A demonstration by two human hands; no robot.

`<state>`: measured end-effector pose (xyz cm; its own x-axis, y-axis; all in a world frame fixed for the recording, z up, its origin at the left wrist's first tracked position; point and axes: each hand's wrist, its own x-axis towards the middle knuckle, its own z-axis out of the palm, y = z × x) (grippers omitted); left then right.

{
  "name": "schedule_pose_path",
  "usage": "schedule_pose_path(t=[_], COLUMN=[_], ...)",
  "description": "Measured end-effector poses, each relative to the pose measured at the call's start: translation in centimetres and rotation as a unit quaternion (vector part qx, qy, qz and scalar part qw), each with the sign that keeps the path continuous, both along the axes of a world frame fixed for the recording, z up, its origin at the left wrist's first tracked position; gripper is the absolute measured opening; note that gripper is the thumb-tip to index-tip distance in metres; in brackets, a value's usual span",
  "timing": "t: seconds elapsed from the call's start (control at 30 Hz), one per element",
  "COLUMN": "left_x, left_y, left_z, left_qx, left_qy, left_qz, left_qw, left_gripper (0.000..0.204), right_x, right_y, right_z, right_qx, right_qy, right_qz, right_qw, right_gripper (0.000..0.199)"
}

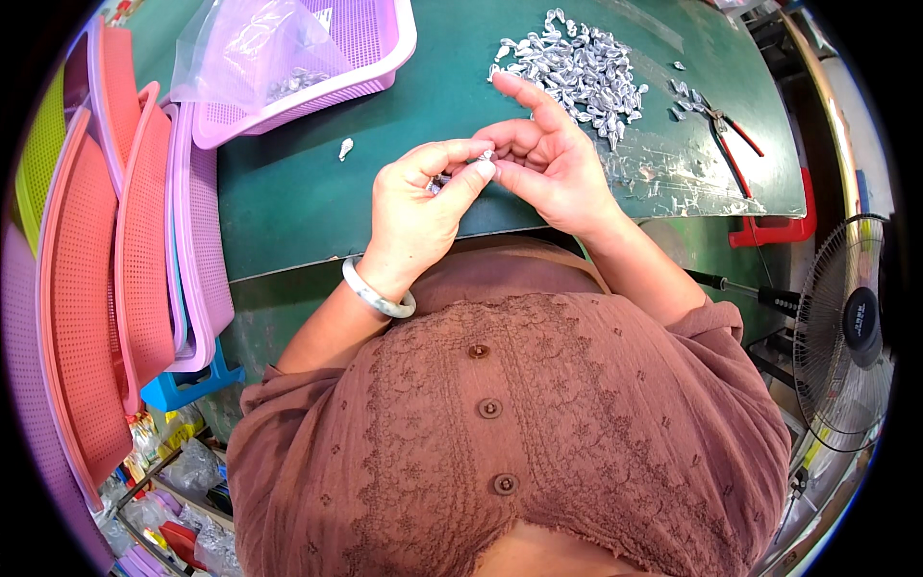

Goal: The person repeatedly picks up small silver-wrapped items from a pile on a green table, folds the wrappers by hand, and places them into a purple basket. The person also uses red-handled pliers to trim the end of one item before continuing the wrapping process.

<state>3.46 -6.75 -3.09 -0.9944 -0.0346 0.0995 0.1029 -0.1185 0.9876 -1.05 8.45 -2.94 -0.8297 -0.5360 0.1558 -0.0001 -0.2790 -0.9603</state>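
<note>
Pinching a tiny silvery piece [486,155] between them, the two hands meet just over the near edge of the green desk [288,192], right in front of the brown blouse. The left hand [415,207], with a pale bangle [377,293] on its wrist, has thumb and forefinger closed toward the piece; the right hand [548,163] closes its thumb and middle fingers on it from the other side, forefinger lifted free. So the piece sits at the shared grip, too small to tell its long axis. Beyond the right hand, close by and up-right, lies the heap of silver parts [577,67], nearer to that hand than to the left. One stray part [345,148] lies alone left of the left hand. Farther right rest red-handled pliers [731,130]; farther left, a pink basket [317,67] holding a clear bag
</note>
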Motion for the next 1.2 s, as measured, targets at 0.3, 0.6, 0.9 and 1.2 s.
schedule_pose_path(t=[0.3, 0.6, 0.9, 1.2], left_x=[0.0, 0.1, 0.1, 0.3], left_y=[-0.4, -0.1, 0.2, -0.6], left_z=[0.1, 0.1, 0.2, 0.8], left_qx=[-0.081, -0.027, 0.001, 0.013], left_qy=[0.063, 0.064, 0.047, -0.007], left_qz=[-0.005, -0.009, -0.016, 0.008], left_qw=[0.995, 0.998, 0.999, 1.0], left_gripper=[0.017, 0.017, 0.017, 0.017], right_x=[-0.1, -0.5, -0.4, 0.3], right_y=[0.2, 0.7, 0.5, 0.1], right_z=[0.3, 0.7, 0.4, 1.0], right_qx=[-0.002, -0.058, -0.068, 0.006], right_qy=[-0.005, -0.123, -0.163, -0.049], right_qz=[0.004, 0.067, 0.059, -0.027], right_qw=[1.0, 0.988, 0.982, 0.998], right_gripper=[0.065, 0.062, 0.057, 0.058])
